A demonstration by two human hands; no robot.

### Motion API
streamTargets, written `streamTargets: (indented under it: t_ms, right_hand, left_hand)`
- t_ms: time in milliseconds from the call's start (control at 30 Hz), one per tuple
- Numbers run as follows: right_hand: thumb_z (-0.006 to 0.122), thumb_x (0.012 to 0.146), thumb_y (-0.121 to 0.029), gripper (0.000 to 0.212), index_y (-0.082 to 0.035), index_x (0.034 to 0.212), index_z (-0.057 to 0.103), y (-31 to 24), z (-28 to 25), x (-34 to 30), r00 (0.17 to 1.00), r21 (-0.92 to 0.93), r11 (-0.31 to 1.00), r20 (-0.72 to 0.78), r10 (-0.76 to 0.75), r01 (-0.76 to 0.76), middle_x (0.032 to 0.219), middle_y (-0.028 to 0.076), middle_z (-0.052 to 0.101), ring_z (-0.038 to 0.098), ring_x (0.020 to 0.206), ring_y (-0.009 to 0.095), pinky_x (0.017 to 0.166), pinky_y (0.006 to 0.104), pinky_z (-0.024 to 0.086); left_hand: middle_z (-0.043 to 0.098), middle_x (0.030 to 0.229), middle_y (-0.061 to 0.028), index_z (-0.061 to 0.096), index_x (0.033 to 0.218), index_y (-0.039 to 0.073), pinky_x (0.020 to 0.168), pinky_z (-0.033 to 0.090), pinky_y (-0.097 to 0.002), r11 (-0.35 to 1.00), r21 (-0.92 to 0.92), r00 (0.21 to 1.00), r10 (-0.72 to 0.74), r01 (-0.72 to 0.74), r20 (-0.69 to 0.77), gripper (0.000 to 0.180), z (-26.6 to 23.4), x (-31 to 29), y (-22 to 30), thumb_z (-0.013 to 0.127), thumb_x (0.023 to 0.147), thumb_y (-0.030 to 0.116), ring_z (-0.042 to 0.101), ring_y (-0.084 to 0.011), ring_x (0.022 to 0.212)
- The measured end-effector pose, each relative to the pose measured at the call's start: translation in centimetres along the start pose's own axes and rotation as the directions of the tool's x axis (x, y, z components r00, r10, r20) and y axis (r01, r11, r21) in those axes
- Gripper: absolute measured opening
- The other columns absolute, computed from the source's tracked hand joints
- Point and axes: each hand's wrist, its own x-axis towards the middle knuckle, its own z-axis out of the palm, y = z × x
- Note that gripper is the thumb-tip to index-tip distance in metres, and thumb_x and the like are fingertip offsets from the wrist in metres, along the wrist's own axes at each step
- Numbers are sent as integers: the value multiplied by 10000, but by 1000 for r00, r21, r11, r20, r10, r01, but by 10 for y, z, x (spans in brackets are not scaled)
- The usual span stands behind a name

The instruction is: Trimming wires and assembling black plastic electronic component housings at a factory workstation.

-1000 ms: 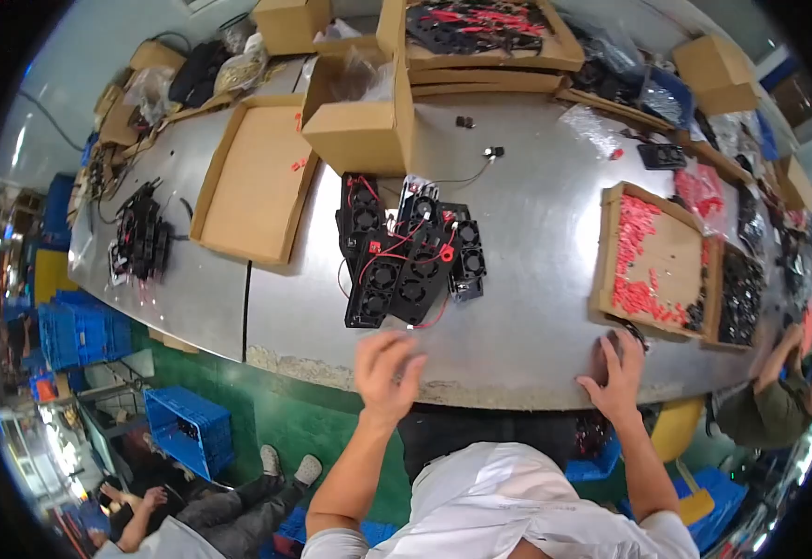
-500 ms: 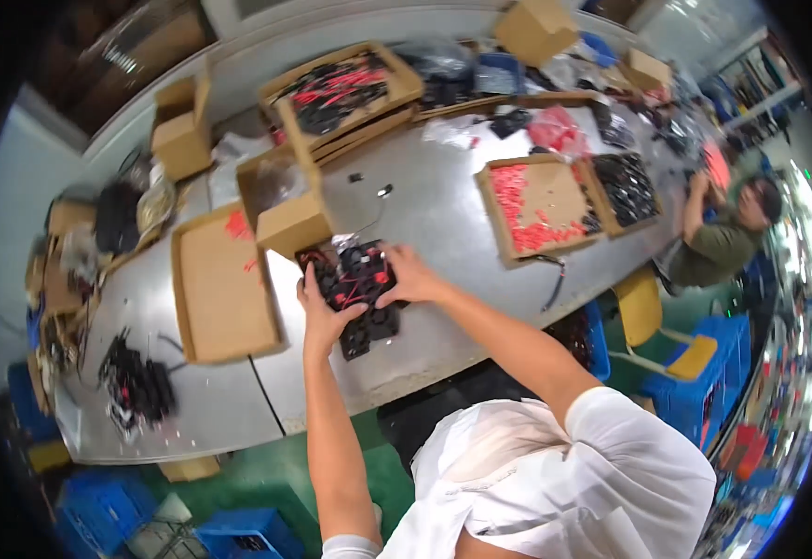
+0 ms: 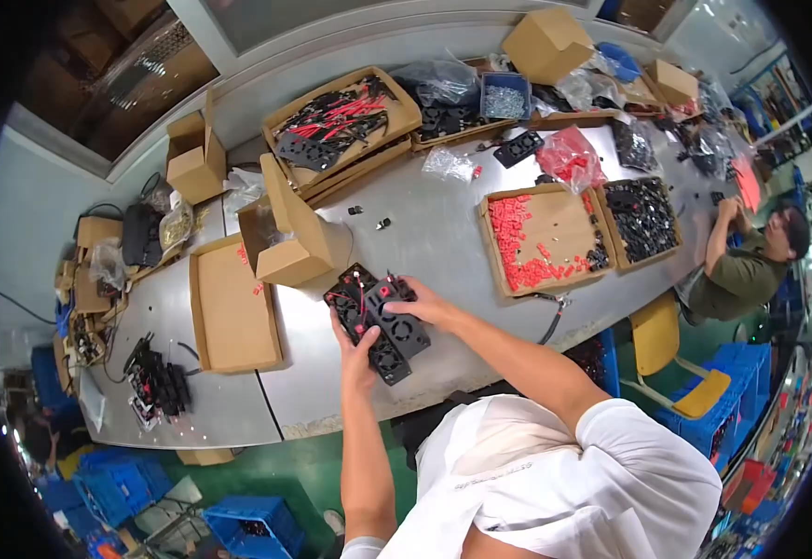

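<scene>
Two black plastic fan panels lie close together at the table's near side, partly overlapping. My left hand (image 3: pixel 357 356) grips the left fan panel (image 3: pixel 388 361), which shows round fan openings, a red part and red wires, with its thumb on top. My right hand (image 3: pixel 423 307) has its fingers closed over the upper part of the right fan panel (image 3: pixel 402 328), next to a small red piece. A round fan grille shows on that panel's face. The undersides of both panels are hidden, as are some of my fingertips.
An opened carton (image 3: pixel 299 252) stands just beyond the panels. Left of it lies a shallow cardboard tray (image 3: pixel 233 321). Trays of red connectors (image 3: pixel 508 233) and black parts (image 3: pixel 643 219) sit to the right. A black cable bundle (image 3: pixel 156 387) lies far left. A co-worker (image 3: pixel 736 252) sits far right.
My hands and the fan panels have come nearer to me. The panels, stacked in a jumble before, now lie side by side with their faces showing. The whole view has shifted slightly.
</scene>
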Motion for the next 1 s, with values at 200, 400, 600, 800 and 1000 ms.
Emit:
streamTargets:
  t_ms: [200,400,600,800,1000]
  right_hand:
    - [691,807,-218,663,-59,1364,369,-39,-69,-11,988,102,987,109,114,-125,1241,101,512,519,1124,197,959,344,434]
    - [682,812,-179,647,-59,1369,375,-97,-134,-5,984,107,989,154,87,-104,1260,92,510,526,1130,193,930,335,455]
    - [677,823,-160,687,-53,1414,342,-153,-184,48,975,17,988,166,149,-154,1243,82,533,565,1067,176,887,314,474]
    - [689,817,-193,717,-108,1436,337,-200,-174,113,914,-153,960,304,270,-233,1268,93,536,572,1072,179,884,303,482]
    - [674,825,-330,734,-27,1419,368,-215,-157,169,927,-788,580,346,144,205,1351,143,502,519,1188,269,1014,335,381]
  left_hand:
    - [305,1422,-115,114,1491,253,984,422,-443,996,30,996,89,-88,-32,927,89,3,-44,620,776,-50,386,-291,1265]
    - [354,1394,-136,88,1494,159,999,415,-376,983,93,984,166,-159,-70,1066,157,37,-60,760,687,-28,453,-249,1212]
    - [320,1415,-142,63,1493,146,1006,409,-363,963,78,962,263,-258,-75,1079,211,96,-55,767,692,-18,430,-246,1230]
    - [303,1426,-152,36,1494,125,1016,392,-350,899,28,877,432,-436,-213,1092,216,149,-50,765,694,-23,409,-249,1245]
    - [336,1433,-240,228,1428,-63,1093,294,-373,765,541,524,638,-349,-564,964,219,200,-60,785,670,148,370,-334,1305]
